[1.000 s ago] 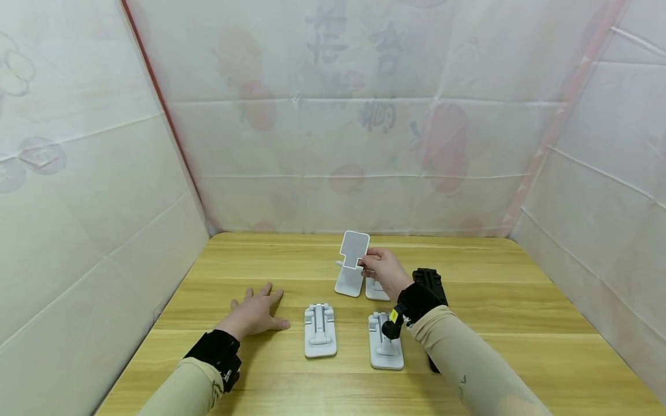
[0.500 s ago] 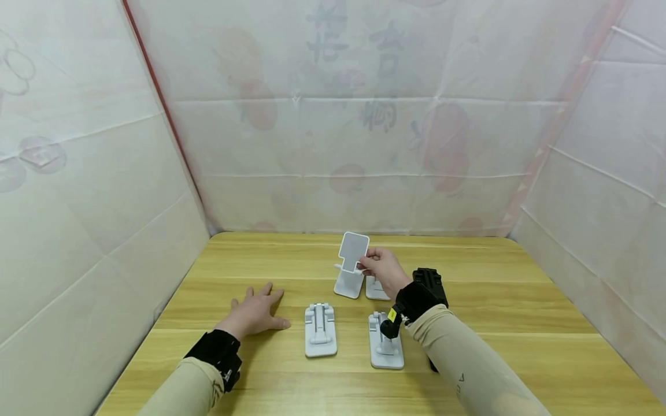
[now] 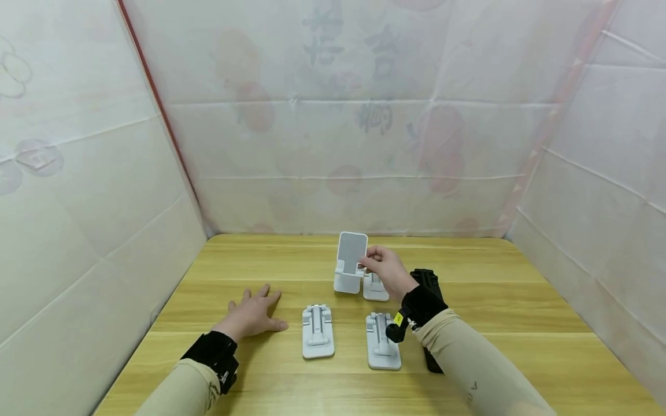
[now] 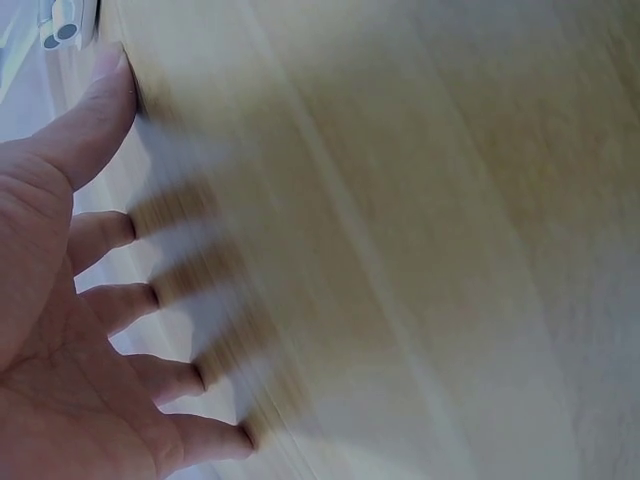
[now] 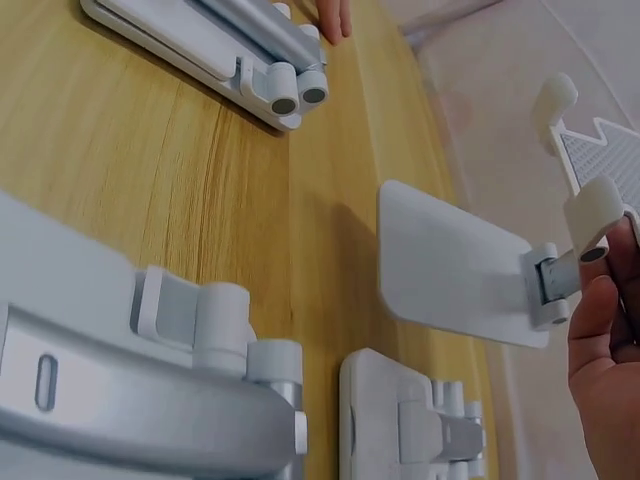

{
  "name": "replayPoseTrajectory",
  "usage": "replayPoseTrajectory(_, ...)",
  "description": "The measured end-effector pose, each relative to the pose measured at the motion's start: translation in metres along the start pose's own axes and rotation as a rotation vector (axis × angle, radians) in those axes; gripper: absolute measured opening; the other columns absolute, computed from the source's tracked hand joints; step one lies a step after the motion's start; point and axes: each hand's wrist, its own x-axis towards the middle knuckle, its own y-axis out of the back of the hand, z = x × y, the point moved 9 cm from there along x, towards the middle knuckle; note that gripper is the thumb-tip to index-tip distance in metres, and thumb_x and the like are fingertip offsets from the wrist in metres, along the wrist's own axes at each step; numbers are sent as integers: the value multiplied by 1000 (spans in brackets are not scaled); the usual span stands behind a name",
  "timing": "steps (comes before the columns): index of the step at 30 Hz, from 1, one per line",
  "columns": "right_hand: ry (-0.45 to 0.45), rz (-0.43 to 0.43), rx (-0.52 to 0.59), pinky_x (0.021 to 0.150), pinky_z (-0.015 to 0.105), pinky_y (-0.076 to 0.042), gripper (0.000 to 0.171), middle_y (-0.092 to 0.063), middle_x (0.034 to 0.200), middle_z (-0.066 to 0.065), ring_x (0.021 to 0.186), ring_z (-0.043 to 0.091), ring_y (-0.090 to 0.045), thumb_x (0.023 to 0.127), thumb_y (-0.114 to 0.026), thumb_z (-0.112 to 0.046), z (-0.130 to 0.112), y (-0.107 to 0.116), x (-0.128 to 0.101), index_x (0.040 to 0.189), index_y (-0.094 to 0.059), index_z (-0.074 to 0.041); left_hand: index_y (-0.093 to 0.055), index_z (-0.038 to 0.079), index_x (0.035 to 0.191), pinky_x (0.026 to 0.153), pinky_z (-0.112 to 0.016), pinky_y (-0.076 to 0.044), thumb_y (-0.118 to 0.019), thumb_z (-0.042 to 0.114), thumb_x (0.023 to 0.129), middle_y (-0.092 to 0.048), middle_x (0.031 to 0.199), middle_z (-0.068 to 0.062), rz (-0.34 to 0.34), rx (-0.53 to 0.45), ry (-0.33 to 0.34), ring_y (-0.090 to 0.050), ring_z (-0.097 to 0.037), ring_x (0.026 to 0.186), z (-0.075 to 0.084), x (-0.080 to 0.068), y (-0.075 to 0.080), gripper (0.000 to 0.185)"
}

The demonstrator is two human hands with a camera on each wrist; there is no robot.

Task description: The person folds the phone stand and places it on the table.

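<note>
An unfolded phone stand (image 3: pixel 350 263) is pinched by the right hand (image 3: pixel 386 268); the left hand (image 3: pixel 252 315) is spread flat on the table (image 3: pixel 520 300).

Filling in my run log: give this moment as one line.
right hand: pinches unfolded phone stand | left hand: flat on table | three folded stands on table

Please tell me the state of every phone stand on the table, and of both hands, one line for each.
Opened stand: unfolded, back plate upright, base on the table.
Right hand: pinches the opened stand's back plate.
Front left stand: folded flat on the table.
Front right stand: folded flat.
Rear stand: folded flat, partly hidden behind the right hand.
Left hand: flat on the table, fingers spread, holding nothing.
</note>
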Motion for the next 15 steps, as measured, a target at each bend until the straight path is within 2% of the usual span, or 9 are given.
replayPoseTrajectory(6,27,-4,-27,111,56,-42,22,-63,110,13,108,27,-58,105,-58,-11,-6,7,-7,121,-50,1,-45,10,155,104,-90,-15,-78,58,84,-27,163,-26,1,5,6,-17,-66,143,-2,1,-1,92)
replayPoseTrajectory(10,36,1,-36,111,59,-41,22,-63,107,11,107,27,-58,105,-59,-13,-9,12,-10,121,-51,0,-46,9,154,106,-88,-15,-72,59,88,-29,163,-26,41,18,10,-19,-65,143,2,5,0,86)
replayPoseTrajectory(13,46,-6,-41,109,57,-42,23,-63,104,9,106,29,-58,105,-59,-14,-13,12,-12,122,-51,0,-47,7,153,110,-85,-15,-67,56,94,-30,163,-26,99,5,-25,-21,-62,145,15,10,2,79)
replayPoseTrajectory(15,51,-12,-36,108,56,-42,24,-62,103,8,107,31,-57,105,-59,-14,-16,11,-13,122,-51,1,-45,4,153,113,-81,-15,-65,50,97,-32,162,-26,133,-34,-69,-21,-59,146,29,14,5,76)
